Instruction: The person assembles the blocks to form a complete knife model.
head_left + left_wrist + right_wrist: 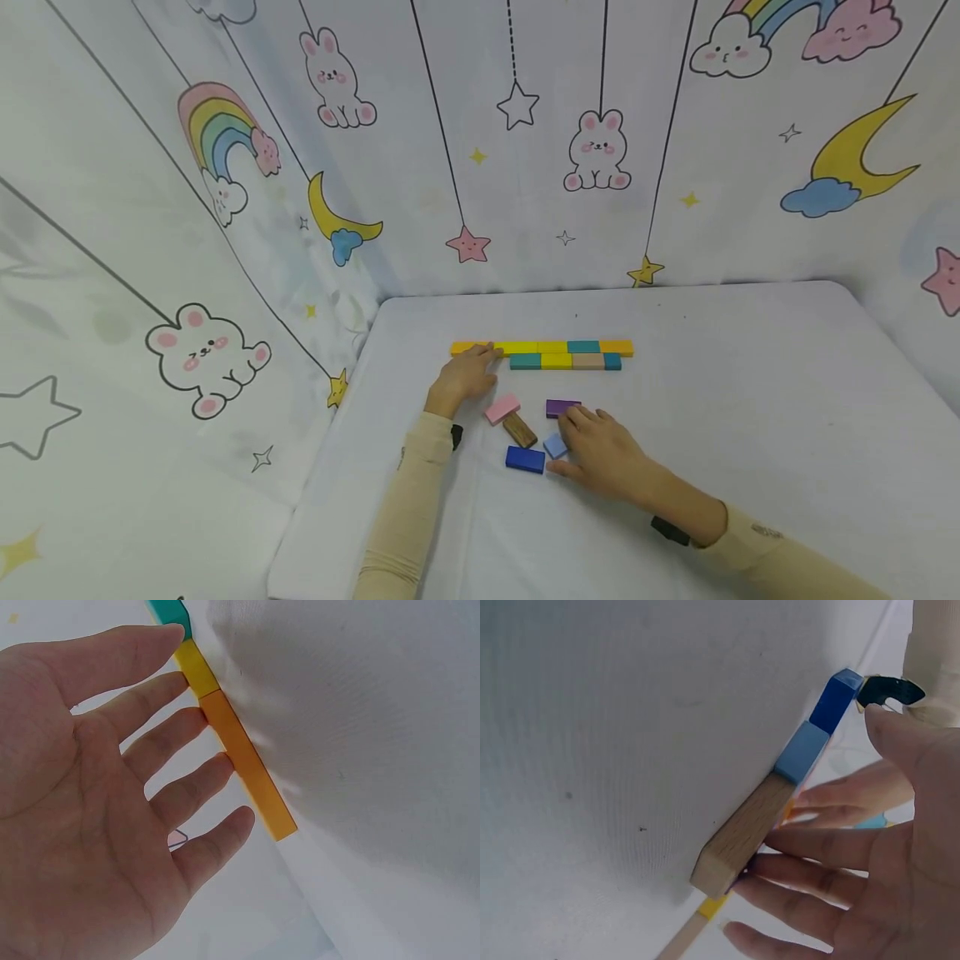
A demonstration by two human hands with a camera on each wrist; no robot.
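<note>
In the head view, my left hand (pixel 465 375) lies over the left part of a long back row of coloured blocks, starting with an orange block (pixel 467 347). Its fingers are extended, with fingertips right at the side of the orange block (pixel 247 765) and a yellow block (pixel 198 669). My right hand (pixel 603 450) spreads palm down over the loose blocks, index fingertip at the purple block (pixel 561 408). Beside its thumb and fingers are a light blue block (pixel 555 446) and a dark blue block (pixel 525 459). A wooden block (pixel 746 829) stands against its fingertips in the right wrist view.
A shorter second row, with a tan block (pixel 588 361) in it, runs along the front of the back row. A pink block (pixel 502 408) touches a brown block (pixel 519 430) between the hands. Patterned cloth (pixel 540 200) rises behind the white table (pixel 750 400).
</note>
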